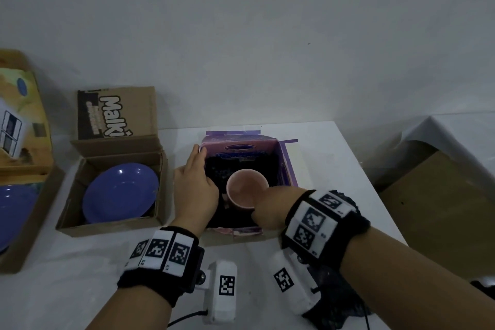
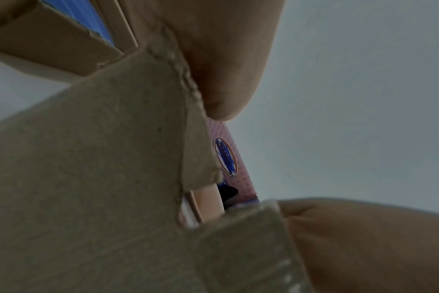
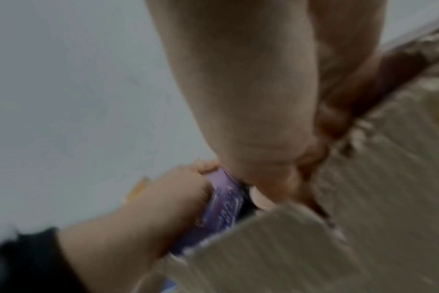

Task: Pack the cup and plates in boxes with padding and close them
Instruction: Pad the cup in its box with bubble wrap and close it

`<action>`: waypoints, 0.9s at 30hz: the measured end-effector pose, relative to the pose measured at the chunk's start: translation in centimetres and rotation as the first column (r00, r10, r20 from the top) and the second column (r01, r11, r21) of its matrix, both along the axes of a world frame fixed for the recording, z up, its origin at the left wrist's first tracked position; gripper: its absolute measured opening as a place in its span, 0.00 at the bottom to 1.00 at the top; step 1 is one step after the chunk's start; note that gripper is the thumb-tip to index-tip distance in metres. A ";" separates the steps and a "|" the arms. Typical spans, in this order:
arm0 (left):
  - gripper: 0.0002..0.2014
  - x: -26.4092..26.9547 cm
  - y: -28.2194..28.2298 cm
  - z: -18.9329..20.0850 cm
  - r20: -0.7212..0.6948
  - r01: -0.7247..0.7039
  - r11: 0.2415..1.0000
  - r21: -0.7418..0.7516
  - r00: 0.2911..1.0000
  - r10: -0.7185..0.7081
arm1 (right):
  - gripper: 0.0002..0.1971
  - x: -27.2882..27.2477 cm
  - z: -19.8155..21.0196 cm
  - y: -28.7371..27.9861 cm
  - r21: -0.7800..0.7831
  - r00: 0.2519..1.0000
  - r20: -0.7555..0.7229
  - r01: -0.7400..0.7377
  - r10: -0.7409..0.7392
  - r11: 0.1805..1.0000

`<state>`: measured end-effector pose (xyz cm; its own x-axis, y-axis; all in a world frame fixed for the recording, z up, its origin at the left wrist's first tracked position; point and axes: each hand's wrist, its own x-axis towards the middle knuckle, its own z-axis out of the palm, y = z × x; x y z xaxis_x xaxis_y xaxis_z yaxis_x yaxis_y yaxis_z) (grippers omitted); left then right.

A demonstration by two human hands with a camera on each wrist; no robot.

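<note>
A pink cup [image 1: 246, 190] stands upright inside the purple box [image 1: 241, 146] on black padding [image 1: 217, 169]. My left hand [image 1: 195, 182] grips the box's left flap, thumb and fingers on either side of the cardboard [image 2: 88, 158]. My right hand [image 1: 270, 203] reaches in at the near right of the cup. In the right wrist view its thumb and fingers pinch a brown cardboard flap [image 3: 364, 198], with a sliver of the cup [image 3: 260, 200] beyond. The same view shows my left hand [image 3: 150, 208] on the purple flap [image 3: 223, 198].
An open brown box [image 1: 80, 195] to the left holds a blue plate [image 1: 120, 190]. Another open box at the far left holds a blue plate [image 1: 13, 209]. Black padding material [image 1: 337, 303] lies under my right wrist. Flat cardboard [image 1: 442, 209] lies beyond the table's right edge.
</note>
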<state>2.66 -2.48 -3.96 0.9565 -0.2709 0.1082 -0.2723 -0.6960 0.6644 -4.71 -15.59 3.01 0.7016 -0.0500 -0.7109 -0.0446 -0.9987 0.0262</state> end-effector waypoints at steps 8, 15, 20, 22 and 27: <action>0.33 0.0 -0.3 -0.3 0.016 0.003 1.000 0.007 1.000 -0.003 | 0.12 -1.9 -0.9 -1.0 -0.161 0.922 0.094 -0.357 0.375 0.920; 0.32 -0.1 -0.2 -0.2 0.029 0.016 0.999 0.040 0.999 -0.017 | 0.09 -2.2 -1.1 -3.6 0.309 0.523 0.787 0.126 -0.327 0.943; 0.33 0.3 0.2 -0.4 0.007 0.053 0.999 -0.005 0.999 -0.053 | 0.09 -3.7 -1.5 -7.2 0.754 0.272 0.542 0.260 -0.795 0.603; 0.33 0.3 0.2 -0.5 0.007 0.055 0.998 -0.004 0.998 -0.055 | 0.07 -5.2 -2.3 -9.0 0.757 0.201 0.499 0.373 -0.843 0.536; 0.31 0.3 0.2 -0.6 0.021 0.042 0.999 0.013 0.999 -0.042 | 0.39 -9.5 -7.0 -8.7 0.284 0.727 0.267 0.568 -0.633 0.773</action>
